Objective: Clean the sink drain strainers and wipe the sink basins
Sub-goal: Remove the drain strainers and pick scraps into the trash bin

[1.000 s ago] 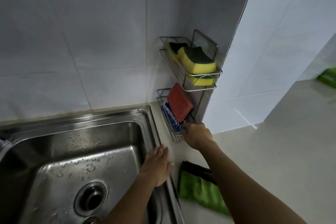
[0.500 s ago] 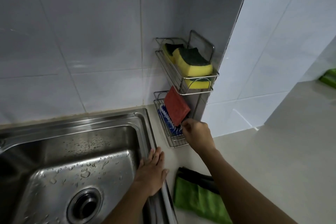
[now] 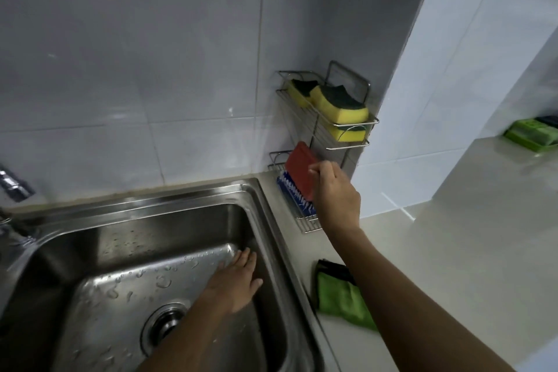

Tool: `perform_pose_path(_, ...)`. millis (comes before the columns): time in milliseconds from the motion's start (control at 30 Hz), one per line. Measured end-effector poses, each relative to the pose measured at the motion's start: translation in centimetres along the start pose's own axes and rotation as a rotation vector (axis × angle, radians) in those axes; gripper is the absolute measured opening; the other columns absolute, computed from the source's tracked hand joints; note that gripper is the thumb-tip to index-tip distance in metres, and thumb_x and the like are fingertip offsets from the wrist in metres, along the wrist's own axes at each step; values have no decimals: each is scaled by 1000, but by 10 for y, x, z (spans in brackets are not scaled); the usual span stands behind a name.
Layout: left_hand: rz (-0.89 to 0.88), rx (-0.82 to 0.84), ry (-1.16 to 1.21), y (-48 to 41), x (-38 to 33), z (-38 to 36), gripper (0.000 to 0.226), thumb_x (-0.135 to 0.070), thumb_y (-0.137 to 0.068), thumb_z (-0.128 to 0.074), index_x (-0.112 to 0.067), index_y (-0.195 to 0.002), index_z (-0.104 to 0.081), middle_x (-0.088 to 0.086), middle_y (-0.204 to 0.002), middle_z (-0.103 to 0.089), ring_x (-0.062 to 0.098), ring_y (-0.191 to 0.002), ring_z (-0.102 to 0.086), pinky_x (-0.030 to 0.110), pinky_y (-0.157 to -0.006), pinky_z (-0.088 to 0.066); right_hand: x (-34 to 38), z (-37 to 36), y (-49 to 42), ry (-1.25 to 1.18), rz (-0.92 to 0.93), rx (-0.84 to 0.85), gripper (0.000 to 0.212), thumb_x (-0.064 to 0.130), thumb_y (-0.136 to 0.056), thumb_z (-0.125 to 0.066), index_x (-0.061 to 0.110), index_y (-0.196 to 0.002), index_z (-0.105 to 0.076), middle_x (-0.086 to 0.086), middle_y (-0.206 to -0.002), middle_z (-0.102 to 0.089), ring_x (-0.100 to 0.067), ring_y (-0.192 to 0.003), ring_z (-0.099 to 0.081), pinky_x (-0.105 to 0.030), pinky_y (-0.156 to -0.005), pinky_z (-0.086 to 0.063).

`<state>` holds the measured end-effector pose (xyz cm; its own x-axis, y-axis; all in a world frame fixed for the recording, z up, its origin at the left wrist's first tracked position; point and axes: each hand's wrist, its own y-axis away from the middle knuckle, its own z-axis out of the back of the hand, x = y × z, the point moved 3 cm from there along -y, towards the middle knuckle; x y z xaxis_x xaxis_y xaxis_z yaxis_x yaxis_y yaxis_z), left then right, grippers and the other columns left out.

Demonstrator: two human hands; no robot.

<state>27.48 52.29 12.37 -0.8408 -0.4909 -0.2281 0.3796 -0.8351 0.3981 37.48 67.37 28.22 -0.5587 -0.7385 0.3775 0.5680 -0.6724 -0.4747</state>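
A wet steel sink basin (image 3: 126,238) fills the lower left, with its round drain strainer (image 3: 164,323) in the floor. My left hand (image 3: 234,284) lies flat with fingers apart inside the basin against its right wall. My right hand (image 3: 336,195) is closed on the edge of a red scrub brush (image 3: 299,170) with blue and white bristles, which leans in the lower tier of a wire wall rack (image 3: 305,226). Yellow and green sponges (image 3: 338,106) fill the rack's upper tier.
A green cloth (image 3: 341,299) lies on the pale counter right of the sink rim. A tap (image 3: 13,184) juts in at the left edge. A tiled wall corner stands right of the rack. A green object (image 3: 533,133) sits on the far right counter.
My right hand climbed from the lower tier's front to the red brush and closed on its edge. My left hand slid off the sink rim down into the basin.
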Motion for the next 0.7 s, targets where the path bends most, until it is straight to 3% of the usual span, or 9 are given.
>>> perform_pose_path(100,43,-15,12,31,48,-2,64,-39,-101,-29,-11,-152,-3,4,-161,5,18,-148,3,41,-120,-6,50,0,14,53,39,-13,27,28,-102,-37,10,-112,-55,-8,-113,-59,-27,-103,-57,-46,-76,-53)
perform_pose_path(200,107,-9,20,71,103,-7,60,-37,-101,-32,-13,-152,-11,5,-161,-2,19,-148,-3,40,-119,-9,101,-10,33,-90,-21,14,26,30,-101,-41,13,-110,-58,-5,-115,-60,-27,-104,-57,-37,-72,-44)
perform_pose_path(367,217,52,65,125,192,-37,47,-30,-97,-44,-18,-142,-39,6,-149,-38,22,-135,-39,36,-112,-31,149,-64,85,-165,-93,276,22,33,-99,-46,20,-108,-62,-8,-109,-68,-32,-100,-62,-35,-75,-44)
perform_pose_path(433,226,86,118,142,219,-56,50,-31,-94,-52,-23,-142,-41,1,-147,-43,19,-132,-43,32,-110,-34,156,-93,111,-204,-119,418,19,33,-99,-47,22,-102,-62,-3,-101,-69,-26,-94,-64,-34,-76,-48)
perform_pose_path(567,176,187,187,163,247,-94,64,-28,-87,-63,-34,-144,-35,-3,-150,-38,16,-134,-41,31,-111,-34,172,-145,162,-296,-164,674,14,28,-98,-50,22,-93,-63,3,-91,-69,-15,-86,-64,-38,-81,-54)
perform_pose_path(700,98,240,198,163,250,-116,85,-37,-82,-69,-36,-149,-18,3,-159,-18,21,-144,-23,32,-117,-23,179,-176,194,-284,-165,825,11,28,-97,-52,26,-89,-58,0,-92,-68,-17,-86,-62,-36,-80,-53)
